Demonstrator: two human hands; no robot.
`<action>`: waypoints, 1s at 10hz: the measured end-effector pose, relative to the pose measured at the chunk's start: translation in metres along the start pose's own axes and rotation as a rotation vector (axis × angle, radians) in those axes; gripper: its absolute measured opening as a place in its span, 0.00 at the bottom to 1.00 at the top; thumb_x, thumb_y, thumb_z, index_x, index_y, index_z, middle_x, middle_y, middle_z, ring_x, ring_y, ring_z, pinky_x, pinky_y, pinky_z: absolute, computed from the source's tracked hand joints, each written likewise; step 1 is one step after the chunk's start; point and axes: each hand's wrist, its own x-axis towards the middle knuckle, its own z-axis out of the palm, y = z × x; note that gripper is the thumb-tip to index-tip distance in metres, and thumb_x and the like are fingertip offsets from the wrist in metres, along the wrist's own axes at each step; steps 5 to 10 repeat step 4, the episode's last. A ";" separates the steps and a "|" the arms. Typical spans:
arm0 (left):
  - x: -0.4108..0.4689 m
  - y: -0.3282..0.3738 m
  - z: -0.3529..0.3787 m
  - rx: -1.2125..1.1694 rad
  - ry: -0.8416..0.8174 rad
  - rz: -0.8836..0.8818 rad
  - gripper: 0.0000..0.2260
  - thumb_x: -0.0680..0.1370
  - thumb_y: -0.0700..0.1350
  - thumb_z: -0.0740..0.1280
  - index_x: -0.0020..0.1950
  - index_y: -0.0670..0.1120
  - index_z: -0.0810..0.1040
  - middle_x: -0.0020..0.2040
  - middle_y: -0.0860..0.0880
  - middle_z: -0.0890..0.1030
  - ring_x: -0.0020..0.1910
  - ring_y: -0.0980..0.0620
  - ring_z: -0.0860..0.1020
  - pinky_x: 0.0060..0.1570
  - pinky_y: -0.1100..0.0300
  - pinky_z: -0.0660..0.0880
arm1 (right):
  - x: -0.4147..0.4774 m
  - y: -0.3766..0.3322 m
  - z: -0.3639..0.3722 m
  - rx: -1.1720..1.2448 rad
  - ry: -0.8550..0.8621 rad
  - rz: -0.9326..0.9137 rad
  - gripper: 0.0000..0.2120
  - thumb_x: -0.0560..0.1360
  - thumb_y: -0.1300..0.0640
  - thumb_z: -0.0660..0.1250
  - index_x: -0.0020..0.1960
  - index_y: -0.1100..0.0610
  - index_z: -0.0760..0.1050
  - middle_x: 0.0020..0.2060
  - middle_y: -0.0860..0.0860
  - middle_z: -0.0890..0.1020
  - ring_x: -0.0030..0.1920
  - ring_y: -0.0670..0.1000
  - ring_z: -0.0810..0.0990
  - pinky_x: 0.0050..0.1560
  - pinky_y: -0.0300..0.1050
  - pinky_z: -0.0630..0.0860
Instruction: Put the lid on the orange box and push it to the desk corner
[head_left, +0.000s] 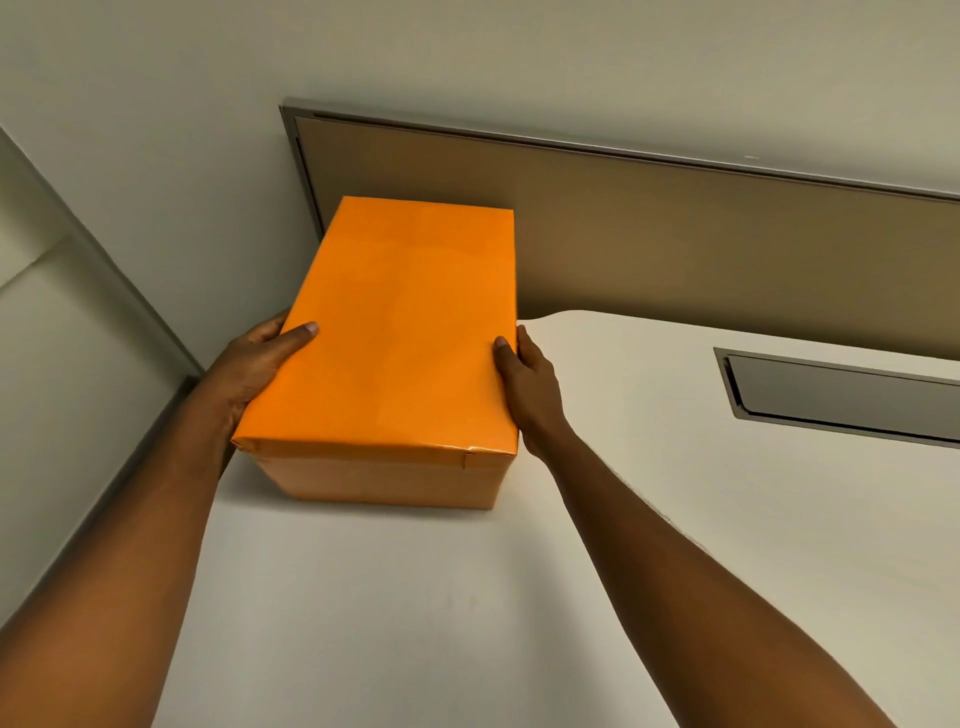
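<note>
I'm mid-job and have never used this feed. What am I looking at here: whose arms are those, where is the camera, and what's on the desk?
There is no machine: a person wears one camera on the head, looking down past both bare arms. The left hand and right hand grip the long sides of the orange box, thumbs on top. Its lid is already on. The box sits on the white desk by the far left corner, against the brown partition. A grey cable hatch lies to the right.

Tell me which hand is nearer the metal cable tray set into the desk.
Right. The right hand grips the side of the orange box that faces the cable tray; the left hand grips the far side.
</note>
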 end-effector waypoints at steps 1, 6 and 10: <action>-0.005 0.007 0.002 0.268 0.191 -0.019 0.39 0.70 0.61 0.69 0.76 0.49 0.60 0.74 0.40 0.68 0.66 0.36 0.72 0.61 0.41 0.71 | -0.005 -0.007 -0.003 -0.061 -0.032 0.003 0.32 0.79 0.40 0.55 0.78 0.50 0.50 0.75 0.54 0.65 0.71 0.60 0.69 0.69 0.62 0.67; -0.078 0.033 0.075 0.650 0.457 0.533 0.27 0.80 0.53 0.58 0.73 0.37 0.64 0.75 0.37 0.64 0.77 0.36 0.54 0.74 0.42 0.55 | -0.047 -0.013 -0.044 -0.183 0.252 -0.025 0.35 0.77 0.36 0.53 0.76 0.57 0.56 0.73 0.57 0.68 0.72 0.58 0.67 0.69 0.55 0.66; -0.078 0.033 0.075 0.650 0.457 0.533 0.27 0.80 0.53 0.58 0.73 0.37 0.64 0.75 0.37 0.64 0.77 0.36 0.54 0.74 0.42 0.55 | -0.047 -0.013 -0.044 -0.183 0.252 -0.025 0.35 0.77 0.36 0.53 0.76 0.57 0.56 0.73 0.57 0.68 0.72 0.58 0.67 0.69 0.55 0.66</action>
